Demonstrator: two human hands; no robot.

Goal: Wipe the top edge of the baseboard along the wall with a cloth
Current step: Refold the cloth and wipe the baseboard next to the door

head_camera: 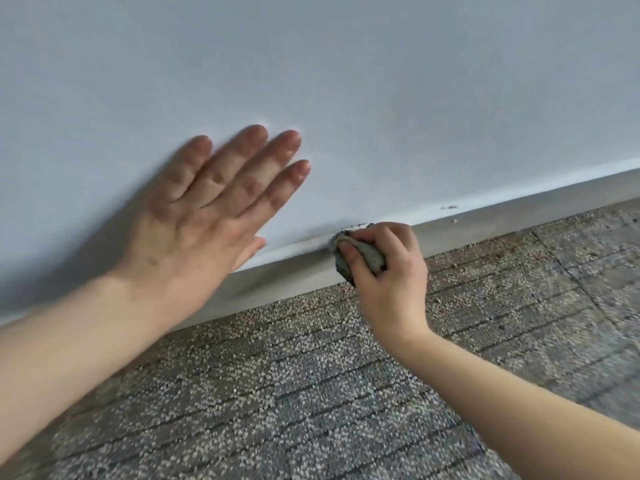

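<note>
The right hand (388,271) grips a bunched grey cloth (360,256) and presses it on the top edge of the baseboard (294,271). The left hand (204,209) lies flat on the wall (346,81) with fingers straight, just left of the cloth. Below both hands is speckled carpet (277,393).
</note>
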